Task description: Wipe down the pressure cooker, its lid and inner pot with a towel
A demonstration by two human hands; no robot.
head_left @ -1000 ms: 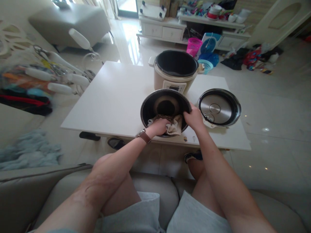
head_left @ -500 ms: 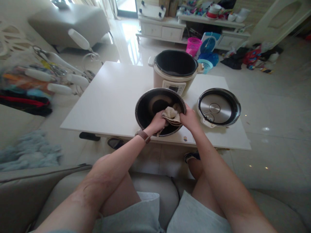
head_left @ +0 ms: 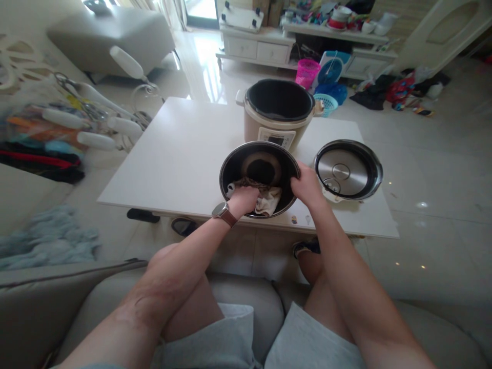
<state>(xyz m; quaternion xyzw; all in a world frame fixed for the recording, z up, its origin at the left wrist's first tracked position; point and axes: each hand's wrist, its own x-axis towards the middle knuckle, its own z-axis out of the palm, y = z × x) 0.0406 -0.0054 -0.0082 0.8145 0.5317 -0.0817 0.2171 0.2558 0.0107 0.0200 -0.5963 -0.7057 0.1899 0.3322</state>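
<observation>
A dark round inner pot [head_left: 282,159] is tilted toward me at the front of the white table. Inside it, my left hand [head_left: 245,200] is closed on a crumpled beige cloth [head_left: 269,201], pressed against the pot's lower wall. The pot's right rim is gripped by my right hand [head_left: 306,185], thumb inside and fingers outside. Right behind the pot stands the beige cooker body [head_left: 253,123] with its dark round opening facing up. On the right lies the round lid [head_left: 341,170], its metal inner side up.
The white table [head_left: 169,154] spans the middle. A white-armed chandelier-like fixture [head_left: 125,61] is at the left. Beyond the table are a pink basket [head_left: 306,73], a light blue basket [head_left: 326,104] and a white cabinet [head_left: 255,48]. A grey sofa [head_left: 246,297] is beneath me.
My left hand has turned and moved left and down inside the pot with the cloth. The cloth is more spread out. The pot has shifted slightly right, with my right hand still on its rim.
</observation>
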